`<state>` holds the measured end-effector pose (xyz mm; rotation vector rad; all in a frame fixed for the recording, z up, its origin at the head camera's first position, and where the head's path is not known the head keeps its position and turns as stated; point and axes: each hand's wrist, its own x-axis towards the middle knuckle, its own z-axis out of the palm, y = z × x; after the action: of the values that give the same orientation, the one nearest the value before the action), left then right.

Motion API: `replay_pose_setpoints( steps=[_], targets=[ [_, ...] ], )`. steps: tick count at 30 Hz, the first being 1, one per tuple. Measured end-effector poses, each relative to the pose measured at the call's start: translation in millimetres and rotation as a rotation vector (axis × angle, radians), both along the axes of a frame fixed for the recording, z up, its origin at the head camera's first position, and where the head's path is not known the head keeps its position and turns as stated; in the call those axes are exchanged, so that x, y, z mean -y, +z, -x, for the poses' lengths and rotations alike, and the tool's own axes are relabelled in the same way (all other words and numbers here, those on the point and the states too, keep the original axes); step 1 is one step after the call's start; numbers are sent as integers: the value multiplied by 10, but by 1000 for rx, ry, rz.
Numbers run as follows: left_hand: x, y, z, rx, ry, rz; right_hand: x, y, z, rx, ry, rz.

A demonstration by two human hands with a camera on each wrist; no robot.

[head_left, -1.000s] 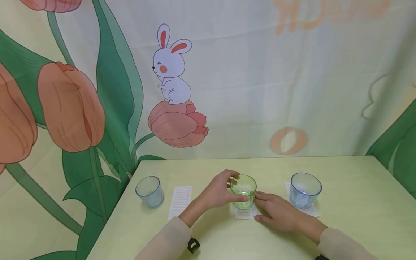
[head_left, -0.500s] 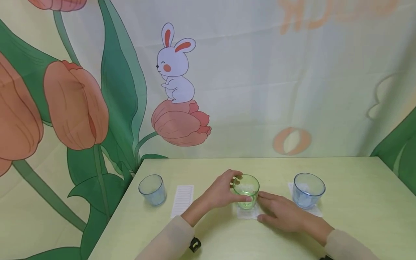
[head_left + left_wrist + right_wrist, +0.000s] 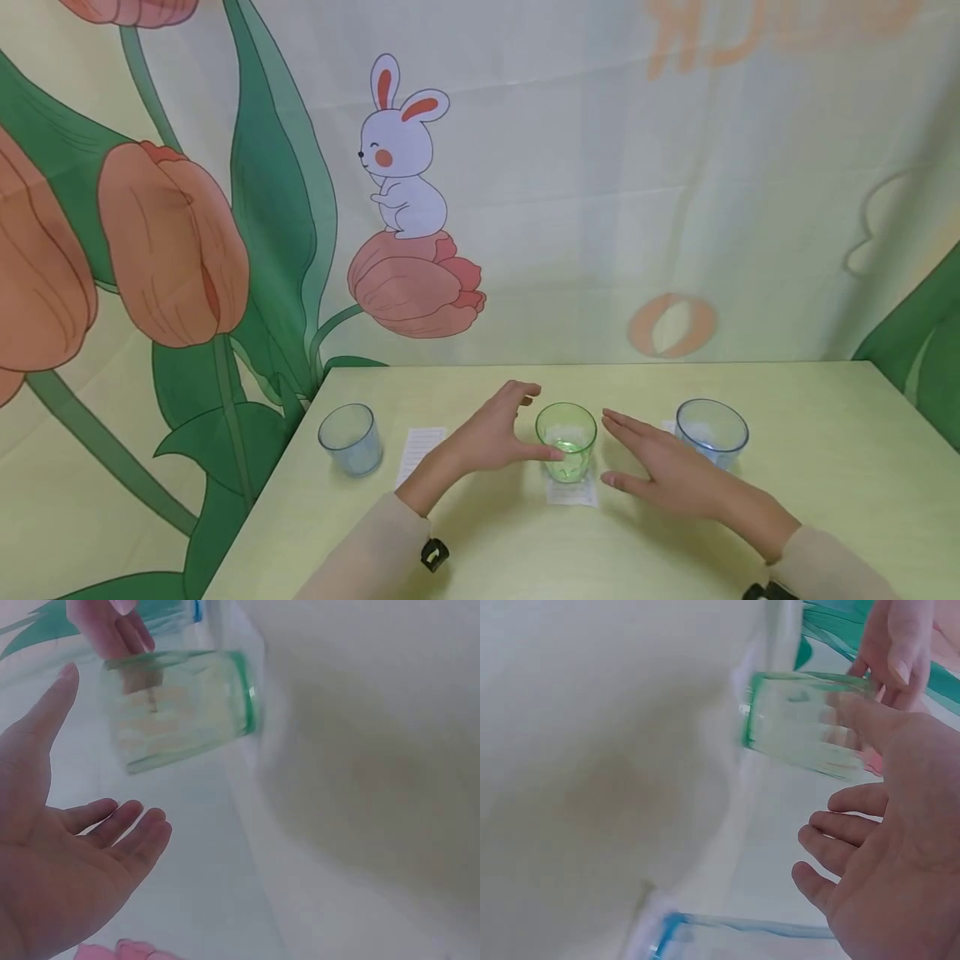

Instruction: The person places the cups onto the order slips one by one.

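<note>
A green-tinted drinking glass [image 3: 567,468] stands upright on a small piece of paper [image 3: 572,493] in the middle of the table. My left hand [image 3: 487,437] is just left of it, thumb and fingers spread apart; in the left wrist view that hand [image 3: 82,847] stands apart from the glass [image 3: 180,712]. To the right, my right hand [image 3: 667,467] is held with straight fingers and the thumb apart. In the right wrist view the glass [image 3: 802,724] lies partly behind the right hand's thumb. Neither hand holds anything.
A blue glass [image 3: 708,433] stands at the right on another paper, mostly hidden by my right hand. Another blue glass [image 3: 351,442] is at the table's left, beside a lined paper slip [image 3: 422,450]. A printed curtain [image 3: 540,208] hangs behind the table [image 3: 525,542].
My left hand has let go of the green glass and moved left. My right hand has lifted and drawn away from the paper beside it. The glass stays on its paper.
</note>
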<state>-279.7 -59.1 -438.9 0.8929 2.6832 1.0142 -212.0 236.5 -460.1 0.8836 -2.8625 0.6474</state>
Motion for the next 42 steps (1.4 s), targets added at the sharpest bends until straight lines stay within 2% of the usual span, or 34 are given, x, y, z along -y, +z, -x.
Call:
replay_pose_setpoints(
  steps=[7, 14, 18, 22, 28, 33, 37, 42],
  targets=[
    [324, 262, -8, -73, 41, 35, 9, 198, 10, -84, 11, 14],
    [698, 428, 34, -96, 134, 29, 77, 308, 5, -108, 18, 32],
    [918, 506, 64, -106, 166, 22, 185, 350, 24, -118, 43, 56],
    [1121, 517, 83, -115, 206, 34, 297, 370, 39, -131, 71, 69],
    [1336, 447, 125, -139, 268, 95, 445, 351, 87, -151, 109, 87],
    [1475, 406, 157, -143, 288, 116, 600, 328, 123, -165, 138, 87],
    [1615, 425, 143, -132, 306, 120, 735, 354, 103, -177, 161, 77],
    [1824, 442, 134, -151, 322, 138, 919, 417, 59, -203, 202, 75]
  ],
)
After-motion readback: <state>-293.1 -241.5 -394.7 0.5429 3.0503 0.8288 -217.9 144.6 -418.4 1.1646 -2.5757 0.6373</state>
